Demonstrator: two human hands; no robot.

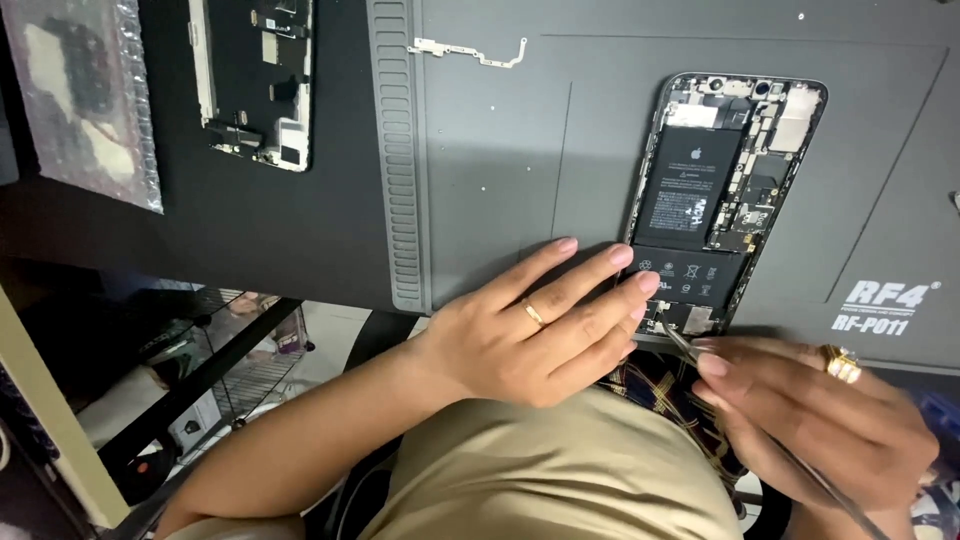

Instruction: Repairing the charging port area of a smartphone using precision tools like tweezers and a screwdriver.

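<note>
Thin metal tweezers were pinched in the right hand, their tips set at the lower end of an opened phone. The phone lay on a grey work mat, its lower left edge pressed by the flat, open left hand. A separated screen assembly and a small metal bracket lay well apart at the far side.

The mat was grey, the opened phone's battery black; at eleven o'clock lay silvery bubble wrap; gold rings marked both hands.

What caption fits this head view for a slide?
Left hand steadies an opened phone on a grey work mat while the right hand works tweezers at its lower end.
</note>
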